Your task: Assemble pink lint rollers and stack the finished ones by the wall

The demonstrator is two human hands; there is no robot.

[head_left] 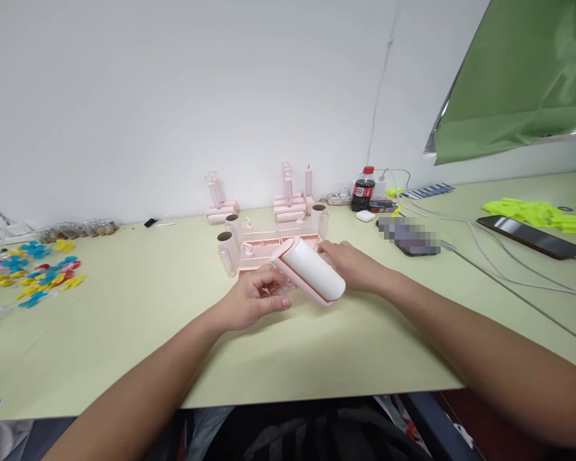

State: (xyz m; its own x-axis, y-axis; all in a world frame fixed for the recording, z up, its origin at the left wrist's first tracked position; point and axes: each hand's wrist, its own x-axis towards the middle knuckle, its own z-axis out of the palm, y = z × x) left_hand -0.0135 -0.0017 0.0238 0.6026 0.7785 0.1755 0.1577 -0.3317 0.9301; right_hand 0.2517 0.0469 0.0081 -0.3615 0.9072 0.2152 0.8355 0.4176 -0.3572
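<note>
A lint roller (314, 269) with a white paper roll in a pink housing is tilted in front of me, above the table. My left hand (254, 298) is at its left side, fingers curled round a part that looks clear, thumb stretched below. Behind the upper right side of the roller, my right hand (348, 262) has its fingers bent; their tips are partly hidden, so I cannot tell what they grip. Just beyond stands a pink tray (262, 246) with compartments. Cardboard-cored rolls (226, 240) and clear pink cylinders flank it on both sides.
Pink rollers with upright handles (289, 203) stand in groups along the wall. A cola bottle (363, 189), a white case (365, 216), phones (532, 237) and cables lie to the right. Colourful plastic pieces (38, 272) are spread at the left.
</note>
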